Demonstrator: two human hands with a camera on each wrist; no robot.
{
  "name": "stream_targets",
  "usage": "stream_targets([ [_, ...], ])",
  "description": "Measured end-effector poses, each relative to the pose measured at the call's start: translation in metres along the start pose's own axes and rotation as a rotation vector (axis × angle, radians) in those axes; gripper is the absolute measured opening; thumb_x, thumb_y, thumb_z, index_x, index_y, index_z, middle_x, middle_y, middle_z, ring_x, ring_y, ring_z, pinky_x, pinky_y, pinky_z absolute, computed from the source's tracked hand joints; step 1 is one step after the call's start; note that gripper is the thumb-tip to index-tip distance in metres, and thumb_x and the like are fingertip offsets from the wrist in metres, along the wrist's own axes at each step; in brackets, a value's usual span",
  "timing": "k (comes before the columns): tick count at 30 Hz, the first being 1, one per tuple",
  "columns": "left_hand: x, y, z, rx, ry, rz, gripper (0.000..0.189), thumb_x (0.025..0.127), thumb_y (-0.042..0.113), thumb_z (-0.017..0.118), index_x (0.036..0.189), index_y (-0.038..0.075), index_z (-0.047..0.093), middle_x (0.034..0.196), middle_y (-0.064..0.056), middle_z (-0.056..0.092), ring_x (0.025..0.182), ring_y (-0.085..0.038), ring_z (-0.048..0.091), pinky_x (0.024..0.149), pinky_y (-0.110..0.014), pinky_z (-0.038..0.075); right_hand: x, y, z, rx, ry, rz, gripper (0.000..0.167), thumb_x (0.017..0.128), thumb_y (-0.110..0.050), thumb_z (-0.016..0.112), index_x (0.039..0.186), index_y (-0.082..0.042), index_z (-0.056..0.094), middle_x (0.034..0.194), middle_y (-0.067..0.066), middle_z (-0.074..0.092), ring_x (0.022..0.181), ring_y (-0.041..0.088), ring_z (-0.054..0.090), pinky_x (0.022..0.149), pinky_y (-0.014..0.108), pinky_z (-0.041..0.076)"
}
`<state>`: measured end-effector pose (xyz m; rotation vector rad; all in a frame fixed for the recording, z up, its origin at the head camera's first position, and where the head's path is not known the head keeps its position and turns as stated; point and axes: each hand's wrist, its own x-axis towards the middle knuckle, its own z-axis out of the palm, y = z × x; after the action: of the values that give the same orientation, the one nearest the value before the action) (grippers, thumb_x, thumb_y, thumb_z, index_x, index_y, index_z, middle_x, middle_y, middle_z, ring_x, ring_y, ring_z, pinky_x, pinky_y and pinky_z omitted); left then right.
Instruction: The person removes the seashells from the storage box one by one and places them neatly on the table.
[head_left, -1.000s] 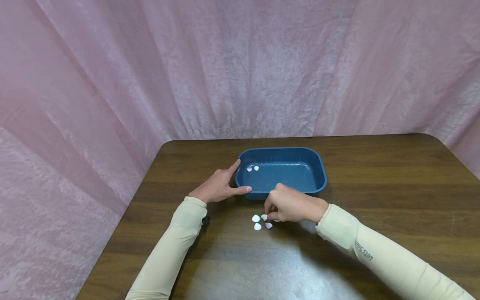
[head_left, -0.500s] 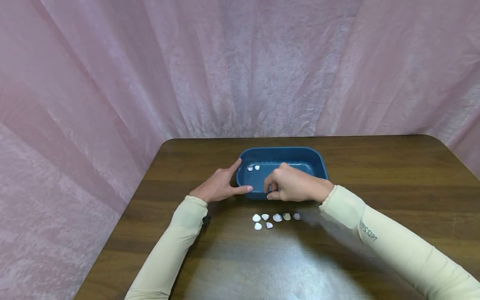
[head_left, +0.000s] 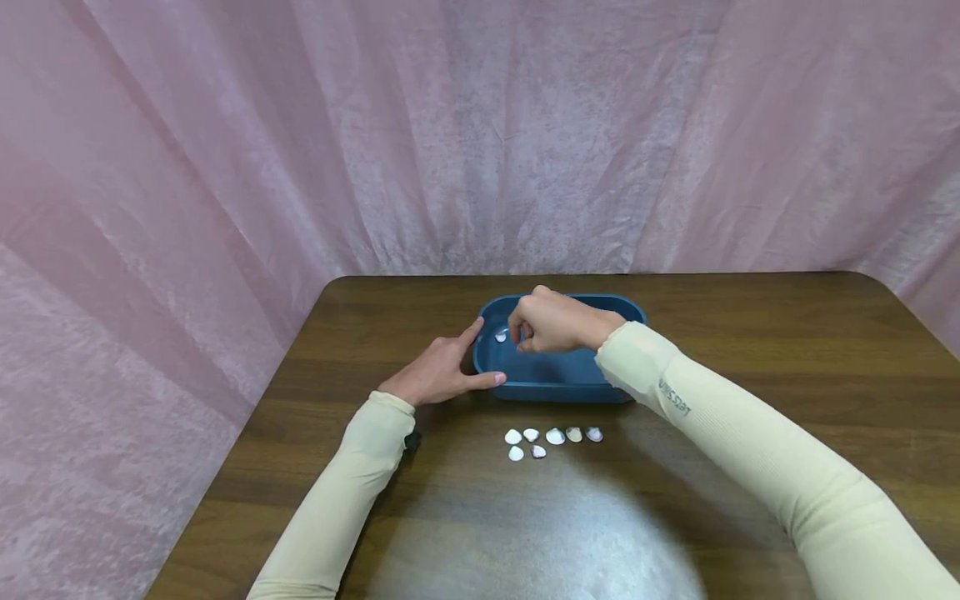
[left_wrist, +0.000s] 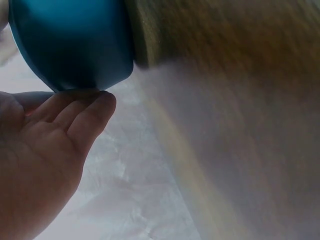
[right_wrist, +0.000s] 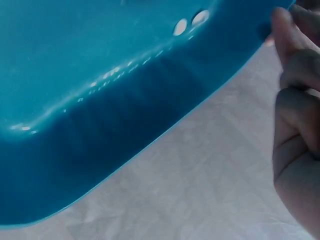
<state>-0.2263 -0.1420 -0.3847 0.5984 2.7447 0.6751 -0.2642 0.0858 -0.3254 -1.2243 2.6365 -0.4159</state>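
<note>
Across the left end of a blue plastic basin (head_left: 555,392), my left hand (head_left: 441,372) rests with index finger and thumb spread along the rim. The left wrist view shows its other fingers (left_wrist: 82,117) flat against the outer wall. My right hand (head_left: 558,322) hovers over the basin, fingers bent down and a gap showing between index finger and thumb; nothing shows in it. One small white seashell (head_left: 500,337) lies on the basin floor left of those fingertips. Two shells (right_wrist: 181,26) show there in the right wrist view; in the head view one is hidden behind the right hand.
In front of the basin, several small white and purplish shells (head_left: 555,436) lie in two short rows on the brown wooden table (head_left: 765,375). A pink curtain (head_left: 480,150) hangs behind the table's far edge.
My right hand has gone from the shells on the table up over the basin and towards its left end, uncovering the upper row. The left hand stays on the rim.
</note>
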Motion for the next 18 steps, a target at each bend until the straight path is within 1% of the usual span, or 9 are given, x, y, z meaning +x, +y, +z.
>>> stream_targets([
  [3, 0.000, 0.000, 0.001, 0.005, 0.003, 0.002, 0.107, 0.088, 0.067, 0.064, 0.163, 0.015, 0.010, 0.102, -0.012, 0.068, 0.087, -0.018, 0.060, 0.084, -0.033, 0.049, 0.017, 0.009, -0.001, -0.042, -0.083, 0.071, 0.009, 0.093, -0.013, 0.072, 0.093, -0.014, 0.080, 0.083, 0.000, 0.075, 0.071, 0.012, 0.067, 0.068, 0.029, 0.058],
  [5, 0.000, 0.000, 0.000, 0.013, 0.005, 0.005, 0.106, 0.088, 0.067, 0.064, 0.163, 0.014, 0.010, 0.115, -0.015, 0.068, 0.093, -0.019, 0.062, 0.087, -0.034, 0.051, 0.028, 0.015, -0.001, -0.042, -0.130, 0.121, 0.012, 0.094, -0.013, 0.069, 0.093, -0.015, 0.081, 0.083, 0.000, 0.075, 0.069, 0.015, 0.067, 0.064, 0.028, 0.057],
  [6, 0.000, 0.000, 0.000, 0.016, 0.005, 0.005, 0.106, 0.088, 0.067, 0.064, 0.163, 0.013, 0.011, 0.115, -0.015, 0.068, 0.092, -0.018, 0.062, 0.087, -0.034, 0.051, 0.032, 0.017, 0.000, -0.037, -0.140, 0.142, 0.013, 0.095, -0.012, 0.068, 0.093, -0.014, 0.081, 0.081, 0.001, 0.075, 0.067, 0.016, 0.068, 0.061, 0.027, 0.056],
  [7, 0.000, 0.000, 0.000, 0.019, 0.005, 0.005, 0.106, 0.088, 0.067, 0.064, 0.163, 0.013, 0.011, 0.126, -0.017, 0.066, 0.098, -0.019, 0.063, 0.090, -0.035, 0.051, 0.036, 0.019, 0.001, -0.031, -0.145, 0.164, 0.014, 0.095, -0.012, 0.067, 0.093, -0.014, 0.081, 0.080, 0.001, 0.075, 0.066, 0.018, 0.068, 0.059, 0.027, 0.055],
  [10, 0.000, 0.001, -0.001, 0.024, 0.006, 0.007, 0.106, 0.087, 0.067, 0.064, 0.163, 0.013, 0.012, 0.148, -0.018, 0.054, 0.115, -0.021, 0.061, 0.099, -0.039, 0.051, 0.046, 0.023, 0.005, -0.011, -0.138, 0.221, 0.013, 0.094, -0.012, 0.068, 0.093, -0.013, 0.081, 0.079, 0.002, 0.075, 0.061, 0.019, 0.067, 0.055, 0.025, 0.053],
  [11, 0.000, 0.001, -0.001, 0.024, 0.006, 0.008, 0.107, 0.087, 0.067, 0.064, 0.163, 0.013, 0.011, 0.150, -0.018, 0.052, 0.119, -0.022, 0.061, 0.102, -0.040, 0.051, 0.048, 0.024, 0.007, -0.006, -0.135, 0.238, 0.012, 0.094, -0.013, 0.069, 0.092, -0.012, 0.081, 0.078, 0.002, 0.075, 0.060, 0.019, 0.067, 0.055, 0.025, 0.053],
  [13, 0.000, 0.001, -0.001, 0.018, 0.004, 0.009, 0.107, 0.087, 0.067, 0.064, 0.163, 0.014, 0.011, 0.152, -0.018, 0.050, 0.122, -0.023, 0.060, 0.103, -0.041, 0.051, 0.053, 0.027, 0.012, 0.003, -0.129, 0.272, 0.013, 0.093, -0.012, 0.069, 0.089, -0.012, 0.081, 0.076, 0.002, 0.074, 0.058, 0.017, 0.066, 0.054, 0.025, 0.053],
  [15, 0.000, 0.001, -0.001, 0.015, 0.007, 0.009, 0.107, 0.087, 0.067, 0.065, 0.163, 0.014, 0.011, 0.158, -0.016, 0.043, 0.130, -0.024, 0.057, 0.107, -0.042, 0.049, 0.056, 0.030, 0.017, 0.012, -0.116, 0.301, 0.013, 0.093, -0.011, 0.069, 0.087, -0.012, 0.080, 0.075, 0.003, 0.074, 0.057, 0.016, 0.065, 0.053, 0.025, 0.053],
  [18, 0.000, 0.000, -0.001, 0.013, 0.009, 0.008, 0.108, 0.086, 0.068, 0.065, 0.163, 0.015, 0.011, 0.160, -0.015, 0.040, 0.137, -0.026, 0.053, 0.111, -0.043, 0.047, 0.061, 0.032, 0.025, 0.010, -0.077, 0.327, 0.014, 0.092, -0.010, 0.068, 0.084, -0.012, 0.080, 0.075, 0.003, 0.073, 0.060, 0.016, 0.064, 0.055, 0.026, 0.053],
])
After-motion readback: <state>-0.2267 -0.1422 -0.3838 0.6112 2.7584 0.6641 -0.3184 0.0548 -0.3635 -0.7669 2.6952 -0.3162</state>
